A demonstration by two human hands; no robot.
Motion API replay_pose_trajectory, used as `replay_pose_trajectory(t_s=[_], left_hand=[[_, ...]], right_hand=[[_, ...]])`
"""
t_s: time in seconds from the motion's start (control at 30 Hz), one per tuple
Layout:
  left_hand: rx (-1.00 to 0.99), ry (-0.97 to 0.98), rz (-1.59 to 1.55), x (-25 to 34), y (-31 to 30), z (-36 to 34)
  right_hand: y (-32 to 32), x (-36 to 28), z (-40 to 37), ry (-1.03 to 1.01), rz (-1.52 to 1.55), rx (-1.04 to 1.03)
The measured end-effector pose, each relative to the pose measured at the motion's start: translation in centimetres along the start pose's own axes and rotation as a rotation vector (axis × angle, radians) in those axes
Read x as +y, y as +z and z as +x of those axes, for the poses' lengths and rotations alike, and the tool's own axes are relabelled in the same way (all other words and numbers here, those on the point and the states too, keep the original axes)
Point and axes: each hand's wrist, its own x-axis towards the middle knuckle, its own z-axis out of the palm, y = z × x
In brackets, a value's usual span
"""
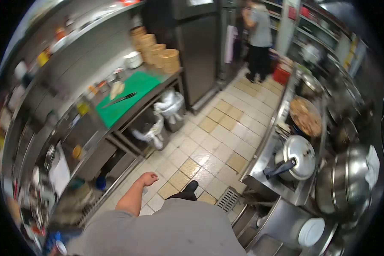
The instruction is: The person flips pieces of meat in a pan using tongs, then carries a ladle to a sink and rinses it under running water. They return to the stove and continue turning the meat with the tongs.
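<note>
My left hand (149, 178) hangs low over the tiled floor, in front of my left side. Its fingers are loosely bent, a little apart, and nothing shows in them. It touches no object. My right hand is out of view. Left of my path, a green cutting board (130, 96) lies on a steel counter, with a dark knife (120, 99) and some pale food (117, 89) on it. At right, a lidded silver pot (300, 158) with a black handle stands on the steel range (260, 168), near a wide pan of brownish food (305, 116).
A person (260, 30) stands at the far end by the fridges (198, 59). Bamboo steamers (169, 61) are stacked on the left counter, above lined bins (172, 109). A floor drain (228, 199) lies near my foot. Large steel steamers (345, 179) stand at right.
</note>
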Motion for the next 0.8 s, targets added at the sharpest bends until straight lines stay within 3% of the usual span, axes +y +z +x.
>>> replay_pose_trajectory(t_s=[0.07,0.13,0.2,0.33,0.43,0.47,0.6,0.73,0.8], left_hand=[[-0.068,0.004,0.013,-1.9,-0.1,3.9],[-0.354,-0.318,0.074,-4.6,-0.3,8.6],[-0.603,-0.235,0.255,-6.8,-2.0,11.1],[-0.72,-0.184,0.512,-2.8,-4.9,18.2],[-0.309,-0.105,0.345,4.3,-4.7,26.2],[-0.424,-0.084,0.411,7.4,-4.6,30.1],[-0.132,0.313,0.205,22.9,-1.7,33.0],[-0.287,0.599,0.077,36.7,2.9,36.2],[-0.358,0.603,0.006,43.5,4.6,36.6]], right_hand=[[-2.0,1.4,-2.3,0.09,-0.016,-0.001],[-2.8,4.3,-4.0,0.195,-0.022,-0.014],[-4.6,5.6,-7.4,0.295,-0.014,-0.006],[-8.8,9.1,-15.1,0.454,-0.032,0.003],[-10.7,11.4,-22.2,0.591,-0.014,-0.017],[-11.4,12.0,-24.3,0.632,-0.012,-0.031],[-11.9,13.9,-32.7,0.864,0.08,-0.195],[-10.9,15.4,-37.4,1.073,0.218,-0.429],[-9.2,16.3,-39.4,1.148,0.313,-0.545]])
